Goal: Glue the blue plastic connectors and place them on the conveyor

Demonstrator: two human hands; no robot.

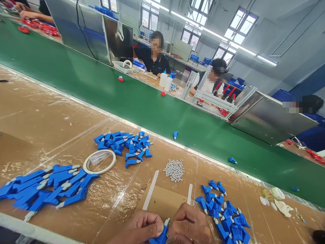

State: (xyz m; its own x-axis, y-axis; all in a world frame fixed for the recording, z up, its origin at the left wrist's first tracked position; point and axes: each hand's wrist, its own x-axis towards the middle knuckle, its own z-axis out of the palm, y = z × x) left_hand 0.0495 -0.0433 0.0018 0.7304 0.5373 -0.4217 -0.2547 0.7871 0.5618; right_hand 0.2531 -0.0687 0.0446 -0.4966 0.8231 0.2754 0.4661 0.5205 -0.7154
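At the bottom centre, my left hand [145, 226] pinches a blue plastic part [162, 235] with a pale tip pointing up. My right hand [190, 225] has its fingers curled against the right side of that same part; whether it holds anything smaller is hidden. Just beyond both hands is a brown board [166, 203] with white strips along its sides. A heap of small grey pieces [174, 170] sits past the board. Blue parts lie in piles to the right [224, 213], at the back left [125, 144] and at the far left [48, 184].
A tape roll [87, 166] lies between the left piles. Beyond the table edge runs a green conveyor belt [142, 112] carrying a few blue and red parts. A small cup [273, 193] stands at the right. Several people sit across the belt.
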